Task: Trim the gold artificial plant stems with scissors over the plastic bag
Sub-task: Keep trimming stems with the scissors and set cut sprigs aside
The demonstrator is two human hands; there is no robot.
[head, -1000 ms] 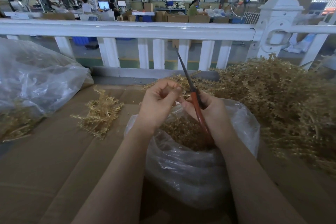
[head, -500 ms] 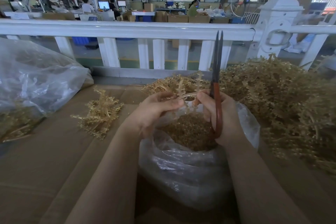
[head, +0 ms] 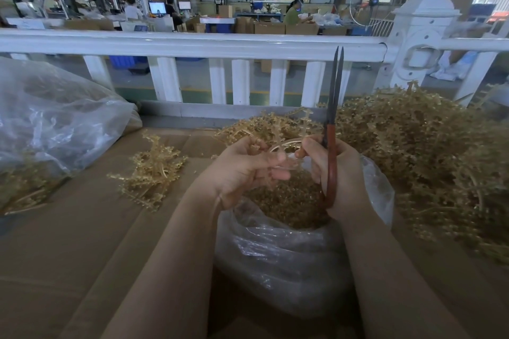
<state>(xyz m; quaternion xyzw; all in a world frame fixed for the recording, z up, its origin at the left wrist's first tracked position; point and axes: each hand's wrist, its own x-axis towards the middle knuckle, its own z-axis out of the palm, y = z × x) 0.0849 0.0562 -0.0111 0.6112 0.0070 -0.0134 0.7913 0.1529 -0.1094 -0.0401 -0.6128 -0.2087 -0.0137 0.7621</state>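
Head view — left hand (head: 245,168) pinches a gold artificial plastic stem (head: 283,143) over the clear plastic bag (head: 275,256); the stem arcs rightward to the right hand (head: 338,173), which grips red-handled scissors (head: 332,146), blades upright, nearly closed. Versus 0.5 s ago — hardly changed.

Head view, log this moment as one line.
left hand: holds gold stem | right hand: grips scissors, blades up, nearly closed | plastic bag: beneath both hands
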